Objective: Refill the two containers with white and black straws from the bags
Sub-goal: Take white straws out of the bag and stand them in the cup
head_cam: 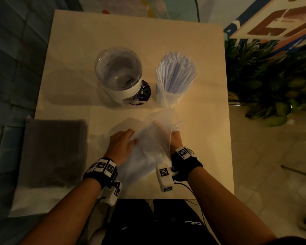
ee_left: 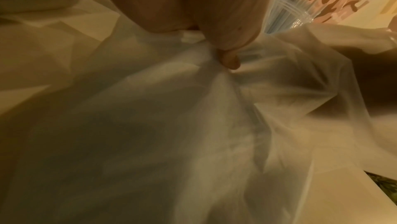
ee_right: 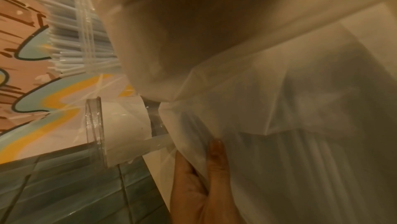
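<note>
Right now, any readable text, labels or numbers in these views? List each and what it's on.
"u go": partial, on the purple label low on the left clear container; rest blurred.
Big brown letters on the board, top right: cropped, unreadable.
Wrist markers: square codes, no words.
Clear bag: no print visible.

Bare worktop [head_cam: 74,50] lies open behind and left of the 2 containers. The clear jar [head_cam: 119,73] and the straw-filled cup [head_cam: 175,80] stand close together, leaving only a narrow gap. A dark bag [head_cam: 55,151] covers the near-left edge.
</note>
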A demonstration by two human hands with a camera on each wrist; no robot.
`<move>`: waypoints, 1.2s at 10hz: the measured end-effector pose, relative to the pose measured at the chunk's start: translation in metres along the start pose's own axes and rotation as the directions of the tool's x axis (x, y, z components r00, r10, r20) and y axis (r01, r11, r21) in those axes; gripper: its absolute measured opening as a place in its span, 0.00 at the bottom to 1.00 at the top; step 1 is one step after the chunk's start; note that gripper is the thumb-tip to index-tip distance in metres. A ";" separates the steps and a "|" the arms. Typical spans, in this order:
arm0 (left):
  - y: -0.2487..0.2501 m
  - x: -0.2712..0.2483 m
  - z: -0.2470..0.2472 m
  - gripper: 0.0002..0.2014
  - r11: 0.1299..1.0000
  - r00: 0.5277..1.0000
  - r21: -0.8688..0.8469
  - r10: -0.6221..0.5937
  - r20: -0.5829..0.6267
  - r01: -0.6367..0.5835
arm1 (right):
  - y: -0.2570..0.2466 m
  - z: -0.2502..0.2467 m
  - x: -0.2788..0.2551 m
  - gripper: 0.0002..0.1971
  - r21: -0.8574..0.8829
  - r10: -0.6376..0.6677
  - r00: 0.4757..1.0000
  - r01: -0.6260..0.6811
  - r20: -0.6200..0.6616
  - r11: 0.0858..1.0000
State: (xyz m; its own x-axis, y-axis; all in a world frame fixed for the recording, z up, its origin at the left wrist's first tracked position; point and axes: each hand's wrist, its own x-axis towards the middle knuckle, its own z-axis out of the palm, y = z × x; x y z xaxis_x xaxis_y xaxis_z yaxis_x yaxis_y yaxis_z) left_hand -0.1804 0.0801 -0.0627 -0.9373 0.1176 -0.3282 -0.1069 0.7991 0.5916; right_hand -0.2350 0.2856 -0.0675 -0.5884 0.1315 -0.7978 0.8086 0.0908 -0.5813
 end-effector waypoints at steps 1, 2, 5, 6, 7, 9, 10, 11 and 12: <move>0.000 -0.001 0.000 0.18 1.000 1.000 -0.015 0.010 -0.017 -0.010 | -0.016 0.001 -0.021 0.13 0.095 -0.183 0.983 0.179 0.026 0.979; 0.003 -0.001 -0.001 0.14 1.000 1.000 -0.012 0.011 -0.018 -0.012 | -0.019 0.004 -0.030 0.09 0.050 -0.232 0.972 0.230 0.041 0.972; -0.001 -0.001 -0.003 0.11 0.999 0.999 -0.014 -0.048 -0.009 0.048 | -0.034 0.000 -0.041 0.15 0.137 -0.314 0.949 0.311 0.001 0.940; -0.001 0.000 -0.004 0.15 0.999 0.999 0.018 -0.047 -0.006 0.047 | -0.039 -0.006 -0.038 0.15 0.227 -0.276 0.960 0.281 -0.054 0.932; -0.001 0.001 -0.003 0.25 0.998 0.999 0.046 -0.033 -0.025 0.034 | -0.047 -0.009 -0.037 0.16 0.411 -0.256 0.961 0.276 -0.103 0.869; -0.001 -0.001 -0.002 0.27 0.999 0.999 0.042 0.006 -0.049 -0.004 | -0.071 -0.028 -0.035 0.19 0.665 -0.282 0.951 0.293 -0.127 0.688; -0.002 0.000 -0.002 0.30 0.999 1.000 0.036 0.006 -0.021 -0.005 | -0.086 -0.041 -0.042 0.20 0.635 -0.370 0.918 0.374 -0.146 0.676; 0.000 -0.002 -0.002 0.31 1.000 1.000 -0.001 -0.004 -0.018 0.004 | -0.107 -0.050 -0.061 0.17 0.597 -0.475 0.866 0.466 -0.157 0.652; 0.012 -0.006 -0.005 0.25 0.995 0.995 -0.100 0.019 -0.093 -0.028 | -0.129 -0.060 -0.085 0.17 0.600 -0.564 0.809 0.536 -0.165 0.594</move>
State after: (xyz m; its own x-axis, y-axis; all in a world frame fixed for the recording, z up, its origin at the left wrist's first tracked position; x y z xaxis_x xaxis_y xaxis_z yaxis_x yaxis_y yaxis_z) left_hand -0.1773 0.0858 -0.0503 -0.9659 0.0770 -0.2472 -0.1134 0.7326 0.6712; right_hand -0.2886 0.3215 0.0848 -0.9316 0.2176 -0.2911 0.1623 -0.4675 -0.8689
